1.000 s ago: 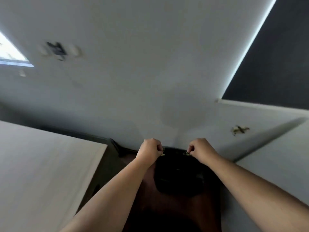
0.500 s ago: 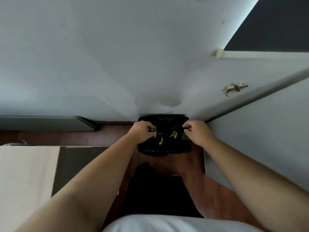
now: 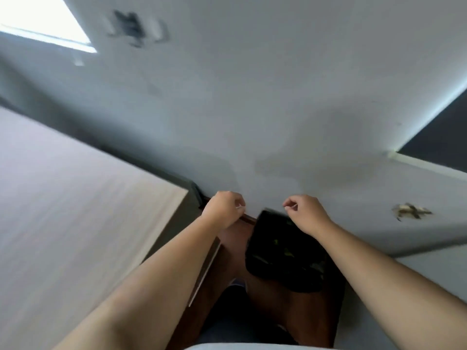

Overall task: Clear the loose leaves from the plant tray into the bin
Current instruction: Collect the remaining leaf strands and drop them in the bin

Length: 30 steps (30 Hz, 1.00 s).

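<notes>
A bin lined with a black bag point(image 3: 285, 251) stands on the floor against the wall, and a few green leaves show dimly inside it. My left hand point(image 3: 223, 209) hovers above and left of the bin with its fingers curled in, holding nothing I can see. My right hand point(image 3: 305, 213) is over the bin's far right rim, thumb and forefinger pinched together, apparently empty. Neither hand touches the bag. The plant tray is out of view. The frame is blurred.
A pale wooden surface point(image 3: 75, 198) fills the left side, its edge close to my left forearm. A grey wall point(image 3: 252, 109) rises behind the bin. A white panel with a scuffed mark point(image 3: 412, 210) closes in on the right. Dark brown floor point(image 3: 290, 311) lies below.
Both hands have let go of the bag's rim and lifted a little above the bin. The view has tilted back up toward the wall and swung left.
</notes>
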Each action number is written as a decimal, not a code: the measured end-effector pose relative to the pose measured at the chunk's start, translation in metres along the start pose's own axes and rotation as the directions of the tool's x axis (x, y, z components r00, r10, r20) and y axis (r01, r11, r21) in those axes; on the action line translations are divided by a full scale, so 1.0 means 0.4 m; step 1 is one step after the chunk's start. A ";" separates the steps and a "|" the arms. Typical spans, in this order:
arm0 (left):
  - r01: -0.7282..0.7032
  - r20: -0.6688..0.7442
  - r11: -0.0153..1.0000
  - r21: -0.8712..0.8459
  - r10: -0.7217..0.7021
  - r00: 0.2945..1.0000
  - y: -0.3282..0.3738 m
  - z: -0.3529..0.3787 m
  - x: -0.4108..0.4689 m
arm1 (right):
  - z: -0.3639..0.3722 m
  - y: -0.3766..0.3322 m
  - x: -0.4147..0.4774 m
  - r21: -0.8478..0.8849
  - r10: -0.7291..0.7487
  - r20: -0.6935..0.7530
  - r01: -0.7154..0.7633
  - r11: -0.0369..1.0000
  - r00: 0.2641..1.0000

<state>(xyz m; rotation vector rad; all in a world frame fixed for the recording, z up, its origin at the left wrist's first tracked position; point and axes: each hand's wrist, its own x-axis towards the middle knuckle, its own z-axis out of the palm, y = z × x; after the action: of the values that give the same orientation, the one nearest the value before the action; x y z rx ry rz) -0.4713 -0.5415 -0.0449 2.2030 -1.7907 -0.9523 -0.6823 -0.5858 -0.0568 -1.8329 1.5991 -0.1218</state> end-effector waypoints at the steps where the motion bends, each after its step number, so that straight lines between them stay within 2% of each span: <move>1: 0.036 -0.065 0.999 -0.009 -0.036 0.997 -0.033 -0.031 -0.047 | 0.016 -0.049 -0.004 -0.017 -0.056 0.023 0.057 0.998 0.998; 4: 0.163 -0.230 0.986 -0.020 -0.164 0.959 -0.148 -0.120 -0.203 | 0.071 -0.215 -0.032 -0.058 -0.229 0.106 0.236 0.970 0.968; 7: 0.343 -0.369 0.935 -0.096 -0.353 0.860 -0.289 -0.206 -0.391 | 0.139 -0.408 -0.086 -0.101 -0.410 0.192 0.433 0.896 0.892; 11: 0.565 -0.482 0.776 -0.282 -0.623 0.616 -0.475 -0.268 -0.688 | 0.260 -0.647 -0.212 -0.089 -0.604 0.320 0.658 0.747 0.729; 15: 0.650 -0.521 0.639 -0.411 -0.750 0.408 -0.617 -0.264 -0.921 | 0.399 -0.808 -0.337 -0.073 -0.671 0.447 0.772 0.632 0.592; 18: 0.659 -0.524 0.576 -0.484 -0.794 0.308 -0.725 -0.258 -1.043 | 0.498 -0.911 -0.426 -0.069 -0.692 0.514 0.829 0.555 0.506; 20: 0.636 -0.532 0.559 -0.531 -0.805 0.264 -0.813 -0.259 -1.102 | 0.574 -0.980 -0.473 -0.076 -0.714 0.512 0.854 0.515 0.477; 22: 0.619 -0.542 0.565 -0.546 -0.801 0.254 -0.889 -0.270 -1.140 | 0.640 -1.044 -0.509 -0.078 -0.729 0.507 0.867 0.492 0.460; 24: 0.623 -0.527 0.569 -0.537 -0.803 0.279 -0.964 -0.292 -1.168 | 0.707 -1.111 -0.540 -0.091 -0.738 0.518 0.885 0.456 0.433; 28: 0.672 -0.446 0.572 -0.471 -0.811 0.379 -1.092 -0.331 -1.178 | 0.826 -1.224 -0.578 -0.172 -0.770 0.547 0.944 0.281 0.329; 30: 0.702 -0.370 0.578 -0.415 -0.813 0.451 -1.144 -0.340 -1.165 | 0.889 -1.273 -0.587 -0.182 -0.769 0.553 0.947 0.263 0.320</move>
<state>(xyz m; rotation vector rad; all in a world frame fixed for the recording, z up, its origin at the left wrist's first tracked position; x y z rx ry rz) -0.0577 -0.0218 0.0158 2.7659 -0.3538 -0.4629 -0.1360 -0.2199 0.0367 -2.7776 0.0975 0.1459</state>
